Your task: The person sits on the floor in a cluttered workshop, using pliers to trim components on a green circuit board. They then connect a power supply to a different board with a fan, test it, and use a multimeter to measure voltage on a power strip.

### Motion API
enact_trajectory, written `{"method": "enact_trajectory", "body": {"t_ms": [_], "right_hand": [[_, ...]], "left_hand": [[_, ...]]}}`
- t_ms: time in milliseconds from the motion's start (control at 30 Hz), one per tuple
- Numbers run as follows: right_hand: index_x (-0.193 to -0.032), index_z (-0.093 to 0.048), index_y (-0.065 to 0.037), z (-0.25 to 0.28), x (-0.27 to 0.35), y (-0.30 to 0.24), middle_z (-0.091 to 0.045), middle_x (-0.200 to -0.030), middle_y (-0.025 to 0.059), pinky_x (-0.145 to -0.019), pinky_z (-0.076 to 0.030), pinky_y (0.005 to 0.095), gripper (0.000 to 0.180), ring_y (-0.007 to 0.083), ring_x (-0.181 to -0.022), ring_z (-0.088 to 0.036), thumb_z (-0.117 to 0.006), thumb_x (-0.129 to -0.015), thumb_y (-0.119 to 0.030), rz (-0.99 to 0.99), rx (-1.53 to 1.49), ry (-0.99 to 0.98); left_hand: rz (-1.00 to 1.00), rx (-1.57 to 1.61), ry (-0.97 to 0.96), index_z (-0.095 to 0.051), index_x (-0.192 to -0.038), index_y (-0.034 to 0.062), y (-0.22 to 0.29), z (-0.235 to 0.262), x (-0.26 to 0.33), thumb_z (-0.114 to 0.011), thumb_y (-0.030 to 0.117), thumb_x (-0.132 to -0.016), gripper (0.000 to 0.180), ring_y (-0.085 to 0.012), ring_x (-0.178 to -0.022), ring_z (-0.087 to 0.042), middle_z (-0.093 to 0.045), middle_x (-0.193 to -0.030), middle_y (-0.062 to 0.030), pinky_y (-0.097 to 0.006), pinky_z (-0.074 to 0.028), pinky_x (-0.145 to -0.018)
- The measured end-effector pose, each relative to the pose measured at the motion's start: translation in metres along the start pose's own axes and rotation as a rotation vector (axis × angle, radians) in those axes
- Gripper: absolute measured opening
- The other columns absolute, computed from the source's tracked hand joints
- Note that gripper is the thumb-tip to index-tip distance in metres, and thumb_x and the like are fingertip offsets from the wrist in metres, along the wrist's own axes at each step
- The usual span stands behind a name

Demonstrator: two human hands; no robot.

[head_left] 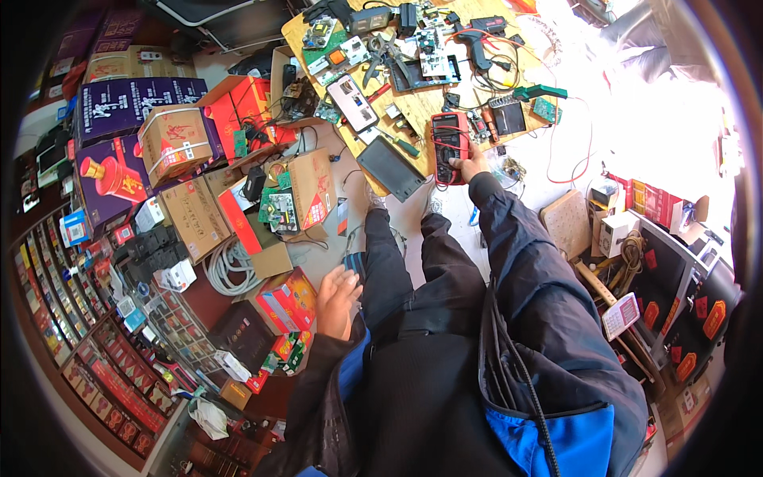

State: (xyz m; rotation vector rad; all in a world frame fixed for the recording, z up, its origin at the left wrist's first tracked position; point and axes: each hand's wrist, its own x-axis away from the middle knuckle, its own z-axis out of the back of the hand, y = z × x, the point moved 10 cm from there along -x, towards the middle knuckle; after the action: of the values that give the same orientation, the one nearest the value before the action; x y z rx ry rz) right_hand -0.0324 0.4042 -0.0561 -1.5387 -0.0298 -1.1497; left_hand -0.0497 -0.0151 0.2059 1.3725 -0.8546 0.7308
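Note:
At the near edge of the wooden table (511,145), my right hand (474,165) grips a red and black multimeter (448,127). Red test leads are wrapped across the meter's front. My left hand (338,302) is raised beside my left leg, holding nothing, its fingers loosely bent. Left of the meter lies a flat dark panel (391,168), partly over the table edge. Beyond that are a white-framed phone-like device (352,103) and a green-handled screwdriver (408,148). A dark case (509,118) sits right of the meter.
Circuit boards, pliers (387,60) and a hot glue gun (477,49) crowd the table's far part. Stacked cartons (191,219) and a coiled grey hose (230,269) stand at the left. To the right are a wooden stool (567,222) and a hammer (596,284).

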Motion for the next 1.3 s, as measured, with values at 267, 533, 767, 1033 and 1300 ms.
{"method": "enact_trajectory", "body": {"t_ms": [267, 533, 767, 1033, 1300], "right_hand": [[-0.146, -0.052, -0.003, -0.038, -0.019, 0.005, -0.071, -0.118, 0.0112, -0.091, -0.054, 0.0316, 0.067, 0.0203, -0.102, -0.069, -0.069, -0.083, 0.009, -0.092, -0.187, -0.135], [-0.14, -0.061, -0.006, -0.046, -0.041, 0.016, -0.068, -0.094, 0.0045, -0.079, -0.051, 0.0281, 0.058, 0.0156, -0.082, -0.062, -0.058, -0.084, 0.009, -0.179, -0.255, -0.159], [-0.132, -0.061, -0.002, -0.055, -0.043, -0.002, -0.072, -0.106, 0.0098, -0.085, -0.052, 0.0319, 0.049, 0.0217, -0.09, -0.066, -0.058, -0.083, -0.001, 0.1, 0.163, -0.019], [-0.137, -0.055, -0.003, -0.048, -0.023, -0.017, -0.06, -0.126, 0.028, -0.103, -0.047, 0.0519, 0.058, 0.0471, -0.115, -0.058, -0.068, -0.083, -0.019, 0.266, 0.69, 0.246], [-0.133, -0.056, 0.001, -0.031, 0.032, -0.038, -0.058, -0.128, 0.0283, -0.104, -0.046, 0.0496, 0.052, 0.0445, -0.12, -0.056, -0.064, -0.083, -0.013, 0.323, 0.578, 0.318]], "left_hand": [[0.098, -0.044, 0.031, -0.043, -0.144, -0.0038, 0.0, 0.051, -0.019, -0.061, 0.015, -0.101, 0.05, -0.0288, -0.129, -0.054, -0.053, -0.136, -0.0188, -0.045, -0.045, -0.108], [0.139, -0.035, 0.019, -0.05, -0.138, 0.001, 0.003, 0.063, -0.034, -0.063, 0.013, -0.101, 0.041, -0.0218, -0.12, -0.058, -0.059, -0.124, -0.0101, -0.039, -0.046, -0.103], [0.151, -0.055, 0.013, -0.047, -0.14, 0.0003, 0.003, 0.063, -0.036, -0.062, 0.014, -0.101, 0.044, -0.0228, -0.12, -0.057, -0.058, -0.126, -0.0126, -0.039, -0.047, -0.103], [0.152, -0.041, 0.01, -0.049, -0.137, 0.0018, 0.0, 0.053, -0.031, -0.063, 0.012, -0.1, 0.041, -0.0196, -0.116, -0.059, -0.06, -0.122, -0.0098, -0.035, -0.048, -0.099], [0.134, -0.033, -0.019, -0.052, -0.133, 0.0025, -0.003, 0.038, -0.03, -0.062, 0.011, -0.101, 0.035, -0.0196, -0.115, -0.06, -0.061, -0.122, -0.0097, -0.035, -0.049, -0.099]]}}
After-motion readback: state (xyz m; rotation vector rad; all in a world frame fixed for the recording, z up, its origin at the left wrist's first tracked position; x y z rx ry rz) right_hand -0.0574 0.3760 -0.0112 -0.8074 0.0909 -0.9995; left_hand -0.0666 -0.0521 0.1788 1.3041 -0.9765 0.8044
